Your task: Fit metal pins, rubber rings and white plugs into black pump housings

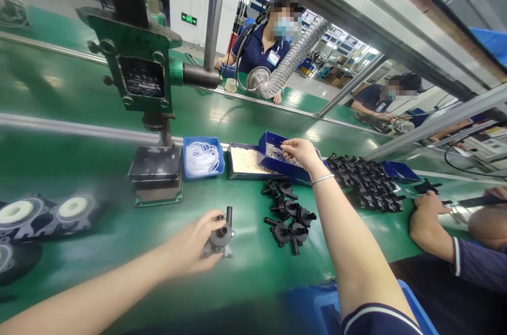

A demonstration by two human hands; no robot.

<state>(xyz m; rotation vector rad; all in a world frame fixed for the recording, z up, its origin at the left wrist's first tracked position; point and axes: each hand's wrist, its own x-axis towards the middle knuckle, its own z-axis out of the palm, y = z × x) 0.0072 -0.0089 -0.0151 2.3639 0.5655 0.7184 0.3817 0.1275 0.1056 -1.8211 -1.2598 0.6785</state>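
My left hand is closed around a black plastic pump-like housing with a round body and a tube pointing up, just above the green bench. My right hand reaches over a blue bin of small metal pieces that look like screws. Its thumb and fingers are pinched together; what they hold, if anything, is too small to make out. Between my forearms lies a loose group of similar black housings. The blue bin rests partly on a box of small cream-coloured pieces.
A green press stands at the left, above its metal base block. Beside it sits a blue tray of white rings. Black housings with white rings lie far left, more housings at right. A co-worker's hand is nearby.
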